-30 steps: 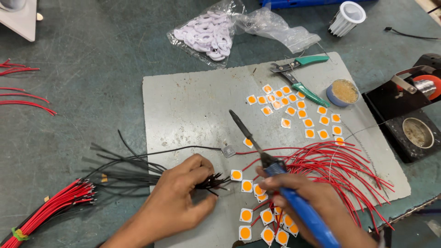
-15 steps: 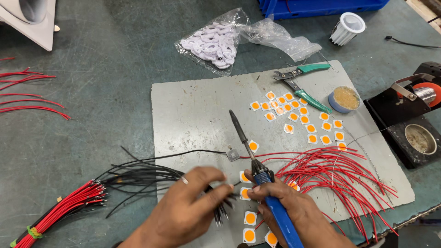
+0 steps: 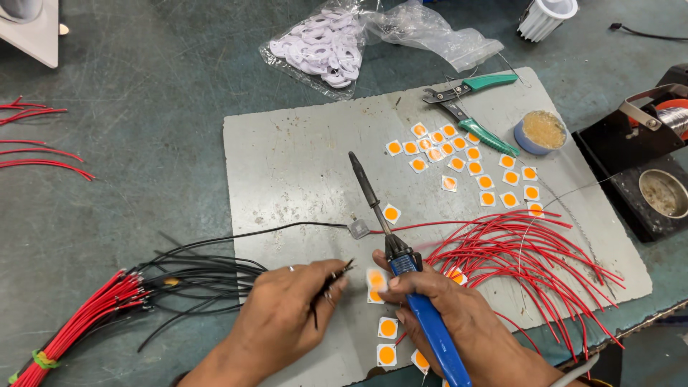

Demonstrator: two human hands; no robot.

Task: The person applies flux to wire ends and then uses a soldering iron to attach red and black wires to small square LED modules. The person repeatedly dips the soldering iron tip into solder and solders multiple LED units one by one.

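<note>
Nearest: left hand point(image 3: 276, 326) pinches a thin black wire point(image 3: 331, 274) betw thumb & fingertips, bare end poking toward the right. Right hand point(image 3: 459, 315) is wrapped round the blue-handled soldering iron point(image 3: 390, 244), fingers closed on the grip, fingertips also touching a small white square LED chip point(image 3: 377, 279) w/ orange centre. Iron's dark shaft runs up & left over the grey mat point(image 3: 287, 172), tip off the work.

Progress, as a judgement: early-to-mid. One chip point(image 3: 357, 229) mid-mat looks already wired, black lead one side, red the other. A few loose chips lie by the hands; a bigger cluster of unwired chips point(image 3: 466, 161) sits further back, so most of it seems left.

Materials: black wire bundle point(image 3: 193, 276) left of hand, thin & springy; bound red wire bundle point(image 3: 79, 322) at lower left; loose red wires point(image 3: 516, 251) fanned at right, glossy insulation. Mat is dull, scuffed, flat.

Farther: green-handled cutters point(image 3: 469, 107), round flux tin point(image 3: 541, 131), black iron stand point(image 3: 638, 172), clear plastic bag of white rings point(image 3: 322, 46).
</note>
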